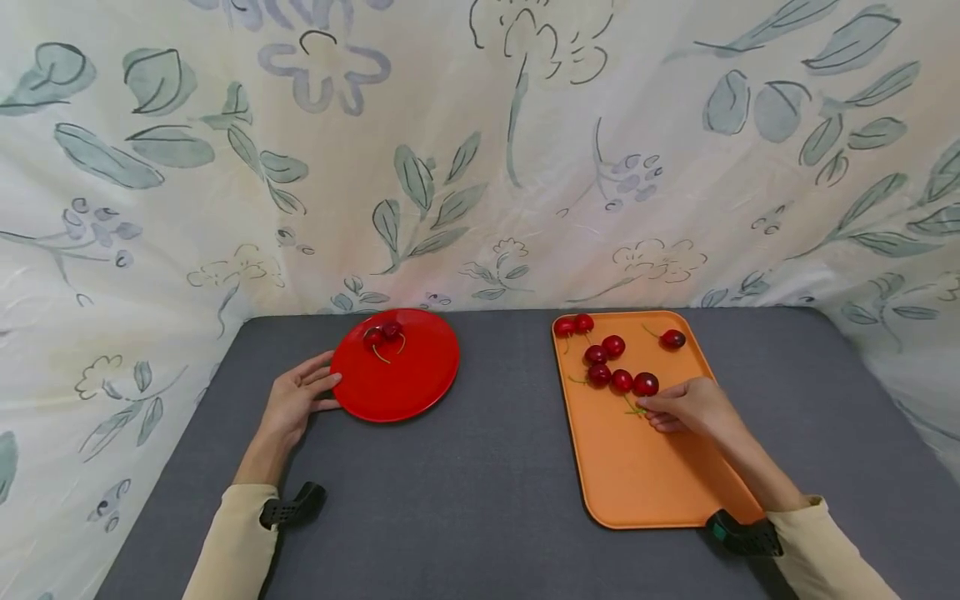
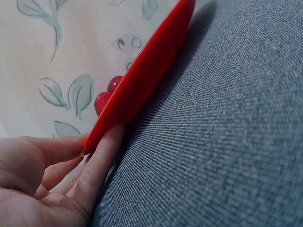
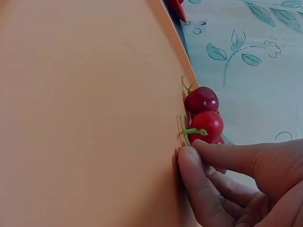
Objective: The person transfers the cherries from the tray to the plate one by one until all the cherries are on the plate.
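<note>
My left hand point(image 1: 296, 400) grips the left rim of a round red plate point(image 1: 397, 379), thumb on top and fingers underneath. Two dark red cherries point(image 1: 392, 331) with stems lie near the plate's far edge; the left wrist view shows the plate point(image 2: 142, 71) tilted in that camera's picture. Over the orange tray point(image 1: 630, 479), my right hand point(image 1: 693, 406) pinches a green stem between thumb and index finger, just in front of a cherry point(image 1: 646, 384). In the right wrist view the fingertips meet beside a bright red cherry point(image 3: 208, 125), with a darker cherry point(image 3: 202, 100) behind it.
Several more cherries point(image 1: 598, 376) lie in the tray's far half, and one cherry point(image 1: 672, 339) sits apart near its right rim. Plate and tray stand on a dark grey cloth-covered table point(image 1: 480, 467). A flower-patterned curtain point(image 1: 450, 125) hangs behind the table.
</note>
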`<action>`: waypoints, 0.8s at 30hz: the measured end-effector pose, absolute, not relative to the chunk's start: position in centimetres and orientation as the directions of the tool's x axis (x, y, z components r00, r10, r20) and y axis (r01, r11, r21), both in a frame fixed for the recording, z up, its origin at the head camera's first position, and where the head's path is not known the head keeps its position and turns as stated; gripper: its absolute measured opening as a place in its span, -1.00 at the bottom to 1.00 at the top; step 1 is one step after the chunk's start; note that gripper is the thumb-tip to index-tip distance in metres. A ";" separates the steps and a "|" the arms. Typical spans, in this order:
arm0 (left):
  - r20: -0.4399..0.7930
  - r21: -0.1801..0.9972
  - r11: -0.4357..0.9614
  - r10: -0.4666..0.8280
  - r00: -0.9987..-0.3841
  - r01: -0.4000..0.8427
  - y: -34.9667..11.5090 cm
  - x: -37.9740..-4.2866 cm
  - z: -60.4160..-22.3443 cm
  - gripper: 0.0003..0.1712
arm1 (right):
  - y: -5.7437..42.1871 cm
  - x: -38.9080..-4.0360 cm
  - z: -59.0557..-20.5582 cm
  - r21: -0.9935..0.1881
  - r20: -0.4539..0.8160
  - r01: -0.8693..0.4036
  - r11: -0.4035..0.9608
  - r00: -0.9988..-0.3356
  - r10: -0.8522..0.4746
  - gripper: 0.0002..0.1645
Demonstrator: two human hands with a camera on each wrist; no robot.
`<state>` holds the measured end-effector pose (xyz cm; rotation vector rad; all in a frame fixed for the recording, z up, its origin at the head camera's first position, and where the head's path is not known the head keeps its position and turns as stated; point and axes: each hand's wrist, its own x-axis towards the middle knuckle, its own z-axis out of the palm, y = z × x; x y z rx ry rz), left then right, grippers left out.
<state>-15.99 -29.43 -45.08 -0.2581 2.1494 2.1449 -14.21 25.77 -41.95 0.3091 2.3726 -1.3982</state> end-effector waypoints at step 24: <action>-0.177 0.984 -0.004 -0.050 -0.983 -0.177 -29.7 -16.1 -45.4 -0.29 | 26.5 -14.5 -38.2 -0.832 -0.289 0.248 0.496 -0.957 -0.006 -0.41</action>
